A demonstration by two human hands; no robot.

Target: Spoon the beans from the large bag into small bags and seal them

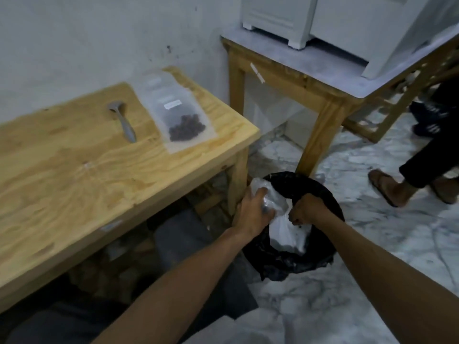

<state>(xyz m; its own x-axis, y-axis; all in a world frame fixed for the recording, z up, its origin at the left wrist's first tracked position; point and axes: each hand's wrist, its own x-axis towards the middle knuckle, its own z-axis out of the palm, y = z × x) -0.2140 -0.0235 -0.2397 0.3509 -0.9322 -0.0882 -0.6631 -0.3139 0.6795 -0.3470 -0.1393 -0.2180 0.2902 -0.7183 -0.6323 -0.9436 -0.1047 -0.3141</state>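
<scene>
Currently, both hands worked over a black-lined bin [320, 259] on the marble floor, beside the wooden counter [74, 184]. The left hand [250, 214] had its grip closed round a crumpled clear plastic bag [270, 197] — whether this was the large bean bag could not be told, and no beans showed inside it. The right hand [306, 207] was curled tight, pinching either the white plastic below [290, 234] or the bin liner's rim; which one could not be told.

On the counter lay a small frosted zip bag [173, 112] with dark beans [187, 126] settled in its lower corner, and a metal spoon [123, 120] just beside it, apart.

Handling judgement: the thin film looked light, limp and slippery, so it should be gathered in a bunched fist. The small bag is best held by its stiff zip edge — beans would shift inside.
</scene>
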